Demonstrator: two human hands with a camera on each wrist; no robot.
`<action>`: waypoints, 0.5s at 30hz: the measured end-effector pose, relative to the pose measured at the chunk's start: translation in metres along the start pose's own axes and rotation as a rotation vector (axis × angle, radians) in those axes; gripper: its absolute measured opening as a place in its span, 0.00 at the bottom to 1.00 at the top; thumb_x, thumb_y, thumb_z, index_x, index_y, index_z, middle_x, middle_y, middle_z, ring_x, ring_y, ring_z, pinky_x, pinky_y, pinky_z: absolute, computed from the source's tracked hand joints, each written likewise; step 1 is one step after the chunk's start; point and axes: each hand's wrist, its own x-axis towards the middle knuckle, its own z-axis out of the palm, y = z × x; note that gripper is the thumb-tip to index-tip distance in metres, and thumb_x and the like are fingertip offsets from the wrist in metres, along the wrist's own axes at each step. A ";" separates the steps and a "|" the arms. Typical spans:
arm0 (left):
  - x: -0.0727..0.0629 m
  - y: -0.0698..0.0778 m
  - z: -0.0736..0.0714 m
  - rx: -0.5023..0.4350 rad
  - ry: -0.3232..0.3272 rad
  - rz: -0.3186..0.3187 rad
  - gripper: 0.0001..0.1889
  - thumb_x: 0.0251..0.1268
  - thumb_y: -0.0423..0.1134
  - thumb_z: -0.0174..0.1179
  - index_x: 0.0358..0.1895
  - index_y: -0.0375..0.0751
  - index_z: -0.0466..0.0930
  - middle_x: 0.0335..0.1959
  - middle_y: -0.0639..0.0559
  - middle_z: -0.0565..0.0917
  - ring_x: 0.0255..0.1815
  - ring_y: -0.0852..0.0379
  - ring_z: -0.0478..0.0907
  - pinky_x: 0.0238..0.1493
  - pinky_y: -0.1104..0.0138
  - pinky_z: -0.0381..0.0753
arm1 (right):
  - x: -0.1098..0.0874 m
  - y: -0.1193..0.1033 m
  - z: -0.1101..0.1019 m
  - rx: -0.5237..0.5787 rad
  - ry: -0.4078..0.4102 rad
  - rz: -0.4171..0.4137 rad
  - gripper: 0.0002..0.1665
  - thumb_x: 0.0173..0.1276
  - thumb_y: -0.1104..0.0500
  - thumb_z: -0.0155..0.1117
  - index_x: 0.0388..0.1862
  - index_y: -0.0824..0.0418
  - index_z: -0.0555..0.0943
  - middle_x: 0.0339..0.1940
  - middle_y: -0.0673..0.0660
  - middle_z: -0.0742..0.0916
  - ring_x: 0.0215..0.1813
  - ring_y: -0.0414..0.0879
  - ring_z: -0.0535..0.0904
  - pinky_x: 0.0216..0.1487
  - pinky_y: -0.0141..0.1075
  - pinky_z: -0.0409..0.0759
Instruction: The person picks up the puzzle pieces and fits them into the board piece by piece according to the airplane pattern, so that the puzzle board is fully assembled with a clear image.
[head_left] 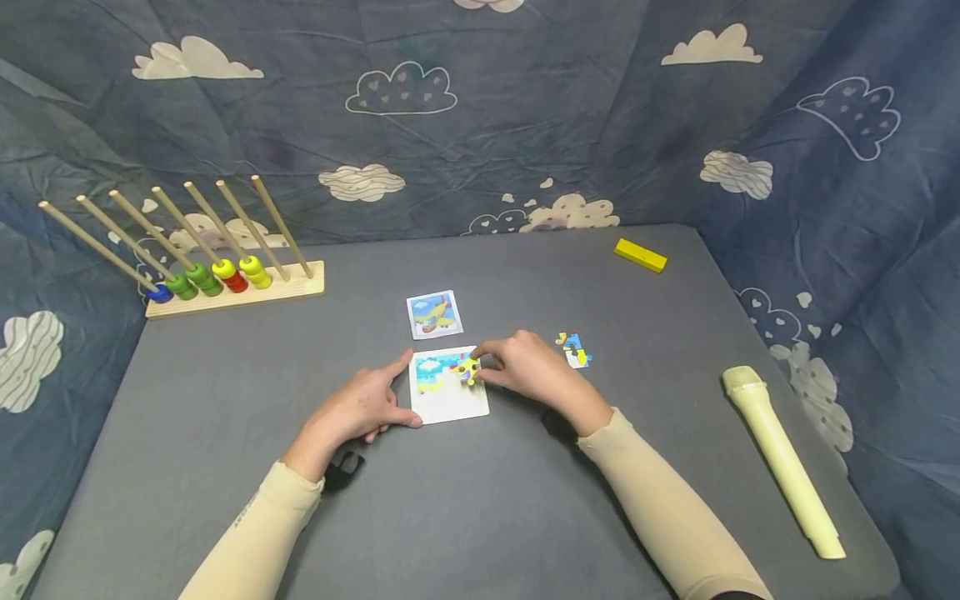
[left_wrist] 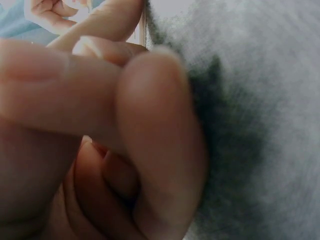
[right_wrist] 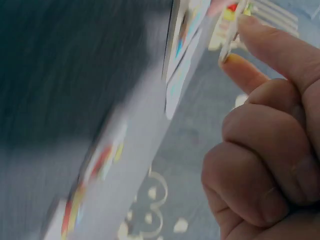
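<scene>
My right hand (head_left: 528, 367) pinches a small yellow jigsaw puzzle piece (head_left: 468, 369) between thumb and index finger, over the right part of a white puzzle board (head_left: 453, 408). In the right wrist view the piece (right_wrist: 230, 37) appears edge-on at the fingertips, the other fingers curled in. Blue and yellow pieces fill the upper left of the board; its lower part is bare white. At the board's left edge, my left hand (head_left: 366, 402) rests with index finger and thumb spread along the side. Its remaining fingers (left_wrist: 160, 135) are bent in the left wrist view.
A picture card with a yellow airplane (head_left: 435, 315) lies behind the board. To the right are loose puzzle pieces (head_left: 574, 350). A wooden peg stand with coloured rings (head_left: 307, 282) stands back left, a yellow block (head_left: 641, 255) back right, and a pale yellow stick (head_left: 783, 462) at the right.
</scene>
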 end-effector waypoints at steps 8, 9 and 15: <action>0.000 -0.001 0.000 0.001 -0.002 0.020 0.62 0.58 0.49 0.81 0.89 0.51 0.45 0.13 0.57 0.76 0.07 0.61 0.69 0.16 0.69 0.67 | 0.011 -0.019 0.020 -0.082 -0.016 -0.042 0.12 0.67 0.53 0.77 0.47 0.54 0.93 0.29 0.47 0.92 0.25 0.39 0.76 0.30 0.34 0.75; 0.000 -0.001 -0.001 0.001 -0.003 0.021 0.62 0.58 0.49 0.81 0.89 0.50 0.45 0.13 0.57 0.76 0.07 0.61 0.69 0.16 0.69 0.67 | 0.011 -0.020 0.021 -0.084 -0.017 -0.042 0.12 0.67 0.53 0.77 0.47 0.54 0.93 0.30 0.48 0.92 0.25 0.39 0.77 0.30 0.35 0.76; 0.000 -0.001 -0.001 0.000 -0.006 0.020 0.62 0.58 0.49 0.81 0.89 0.50 0.45 0.13 0.56 0.77 0.07 0.61 0.69 0.16 0.68 0.67 | 0.012 -0.025 0.025 -0.095 -0.030 -0.019 0.12 0.68 0.53 0.75 0.49 0.55 0.92 0.32 0.49 0.93 0.26 0.41 0.78 0.31 0.37 0.77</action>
